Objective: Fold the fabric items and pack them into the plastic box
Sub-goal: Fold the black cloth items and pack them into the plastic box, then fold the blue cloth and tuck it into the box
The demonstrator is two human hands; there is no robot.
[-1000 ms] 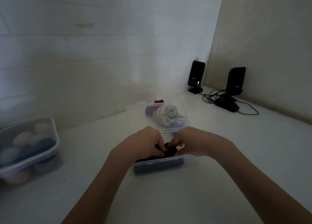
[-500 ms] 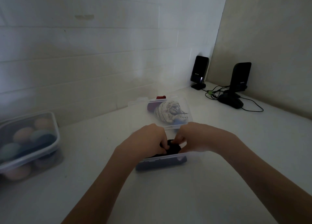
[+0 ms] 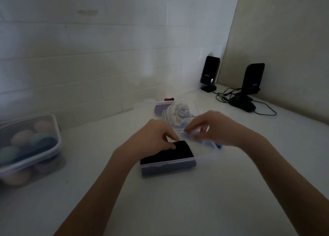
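— Head view: nearest us on the tabletop point(image 3: 178, 200), what's in the plastic box point(image 3: 169, 166)?
— We see folded black fabric point(image 3: 170, 152) in its left part; our left hand point(image 3: 153, 136) fingers press down on it.
— Beyond the box?
— Our right hand point(image 3: 213, 127), blurred, fingers half-curled over the box's far edge; we cannot tell whether it grips anything.

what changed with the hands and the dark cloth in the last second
The right hand let go of the black folded fabric and lifted away toward the rear of the clear plastic box, fingers spread and blurred. The left hand stayed, fingers pressing the fabric's far left corner. The fabric now lies flat in the box's left side. The patterned fabric behind, the lidded container and both speakers stayed put.
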